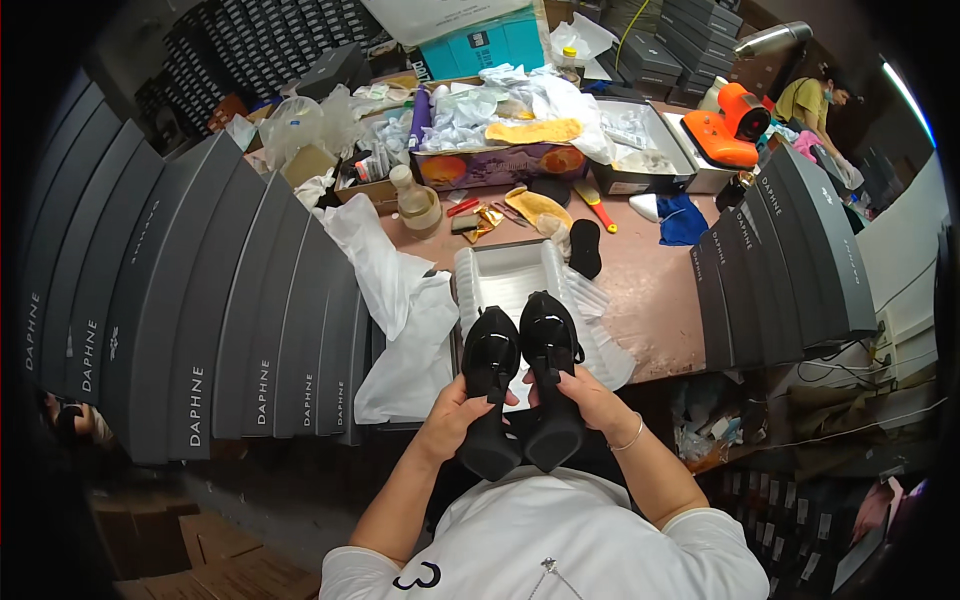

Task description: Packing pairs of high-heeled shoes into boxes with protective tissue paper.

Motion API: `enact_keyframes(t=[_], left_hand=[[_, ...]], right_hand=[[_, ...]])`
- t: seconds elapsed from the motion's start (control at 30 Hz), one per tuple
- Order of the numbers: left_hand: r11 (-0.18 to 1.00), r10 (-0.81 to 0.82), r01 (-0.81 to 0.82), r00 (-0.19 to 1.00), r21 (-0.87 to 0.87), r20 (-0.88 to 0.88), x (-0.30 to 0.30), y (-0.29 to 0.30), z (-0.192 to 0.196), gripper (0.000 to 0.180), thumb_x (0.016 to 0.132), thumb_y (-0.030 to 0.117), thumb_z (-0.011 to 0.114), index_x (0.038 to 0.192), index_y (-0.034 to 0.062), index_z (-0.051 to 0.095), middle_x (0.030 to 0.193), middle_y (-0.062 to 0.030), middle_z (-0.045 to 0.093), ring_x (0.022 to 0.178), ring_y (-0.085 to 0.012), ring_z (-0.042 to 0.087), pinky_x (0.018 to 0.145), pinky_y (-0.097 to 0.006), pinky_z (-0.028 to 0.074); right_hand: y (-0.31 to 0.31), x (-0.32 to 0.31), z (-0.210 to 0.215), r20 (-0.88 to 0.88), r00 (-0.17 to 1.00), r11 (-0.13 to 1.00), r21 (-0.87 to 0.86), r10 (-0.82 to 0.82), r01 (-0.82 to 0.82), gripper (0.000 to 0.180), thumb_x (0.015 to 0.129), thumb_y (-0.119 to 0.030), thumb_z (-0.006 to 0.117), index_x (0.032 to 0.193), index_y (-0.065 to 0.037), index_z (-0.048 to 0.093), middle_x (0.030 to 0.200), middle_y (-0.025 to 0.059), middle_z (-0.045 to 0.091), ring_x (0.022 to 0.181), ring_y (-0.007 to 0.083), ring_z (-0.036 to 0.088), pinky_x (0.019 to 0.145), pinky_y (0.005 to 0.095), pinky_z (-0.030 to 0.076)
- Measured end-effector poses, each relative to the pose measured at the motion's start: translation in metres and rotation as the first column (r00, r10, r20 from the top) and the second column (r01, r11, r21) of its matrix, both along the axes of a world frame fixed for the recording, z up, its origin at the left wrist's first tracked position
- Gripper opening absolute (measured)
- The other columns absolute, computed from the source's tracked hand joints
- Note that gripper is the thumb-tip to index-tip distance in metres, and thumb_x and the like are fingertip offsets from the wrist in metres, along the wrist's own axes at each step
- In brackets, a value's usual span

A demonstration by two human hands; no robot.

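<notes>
My left hand (455, 412) grips a glossy black high-heeled shoe (490, 385) by its middle. My right hand (588, 392) holds the matching black shoe (549, 345) beside it. Both shoes point toes away from me, side by side and touching, above the near edge of the brown table (650, 300). Right behind them lies an open shoe box lined with white tissue paper (510, 275).
Tall stacks of dark grey shoe boxes (200, 300) fill the left, a shorter stack (790, 250) the right. White wrapping paper (400, 310), a bottle (415, 200), a cluttered cardboard box (500, 150), a blue cloth (683, 220) and an orange device (730, 125) crowd the table. Another person (815, 100) works at far right.
</notes>
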State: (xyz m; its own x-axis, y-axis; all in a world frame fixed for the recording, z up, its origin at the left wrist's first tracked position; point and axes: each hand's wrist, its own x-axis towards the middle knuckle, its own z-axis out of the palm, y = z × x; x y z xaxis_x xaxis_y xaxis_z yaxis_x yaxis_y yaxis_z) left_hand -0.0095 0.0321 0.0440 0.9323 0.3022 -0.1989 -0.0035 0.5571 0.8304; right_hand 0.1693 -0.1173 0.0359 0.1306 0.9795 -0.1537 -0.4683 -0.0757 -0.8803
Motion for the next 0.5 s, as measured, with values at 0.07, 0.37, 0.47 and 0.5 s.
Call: enact_keyframes(t=[0.07, 0.37, 0.47, 0.5], left_hand=[[0.998, -0.011, 0.011, 1.000, -0.054, 0.002, -0.001, 0.002, -0.003, 0.037, 0.091, 0.013, 0.056, 0.124, 0.0008, 0.046, 0.105, -0.0134, 0.062, 0.089, -0.0158, 0.063, 0.078, -0.029, 0.055], [0.994, 0.067, -0.067, 0.998, -0.081, 0.006, 0.021, 0.022, -0.005, 0.031, 0.091, 0.013, 0.054, 0.117, -0.0012, 0.046, 0.098, -0.0149, 0.063, 0.089, -0.0239, 0.065, 0.081, -0.036, 0.056], [0.989, 0.071, -0.069, 0.997, -0.131, 0.006, 0.038, 0.032, 0.009, 0.029, 0.092, 0.013, 0.052, 0.117, 0.0002, 0.044, 0.097, -0.0135, 0.060, 0.094, -0.0282, 0.066, 0.080, -0.040, 0.056], [0.987, 0.059, -0.058, 0.998, -0.153, 0.002, 0.043, 0.033, 0.010, 0.029, 0.093, 0.013, 0.052, 0.117, 0.0010, 0.043, 0.097, -0.0131, 0.059, 0.093, -0.0274, 0.066, 0.080, -0.040, 0.056]], right_hand=[[0.000, 0.000, 0.000, -0.060, 0.998, 1.000, -0.023, -0.002, 0.001, 0.048, 0.098, -0.045, 0.041, 0.116, -0.003, 0.056, 0.093, 0.0053, 0.062, 0.087, 0.0118, 0.058, 0.078, 0.0258, 0.048], [-0.011, 0.072, 0.019, 0.390, 0.904, 0.951, -0.170, -0.176, 0.259, 0.042, 0.097, -0.038, 0.049, 0.112, 0.000, 0.058, 0.089, 0.0061, 0.063, 0.077, 0.0113, 0.060, 0.070, 0.0255, 0.051], [-0.029, 0.167, -0.010, 0.923, 0.384, 0.824, -0.235, 0.023, 0.515, 0.035, 0.094, -0.032, 0.054, 0.097, 0.003, 0.059, 0.083, 0.0162, 0.066, 0.077, 0.0242, 0.065, 0.066, 0.0338, 0.050], [-0.033, 0.192, -0.036, 0.980, 0.150, 0.774, -0.197, 0.133, 0.602, 0.034, 0.092, -0.032, 0.056, 0.093, 0.002, 0.058, 0.081, 0.0204, 0.066, 0.078, 0.0297, 0.066, 0.066, 0.0379, 0.050]])
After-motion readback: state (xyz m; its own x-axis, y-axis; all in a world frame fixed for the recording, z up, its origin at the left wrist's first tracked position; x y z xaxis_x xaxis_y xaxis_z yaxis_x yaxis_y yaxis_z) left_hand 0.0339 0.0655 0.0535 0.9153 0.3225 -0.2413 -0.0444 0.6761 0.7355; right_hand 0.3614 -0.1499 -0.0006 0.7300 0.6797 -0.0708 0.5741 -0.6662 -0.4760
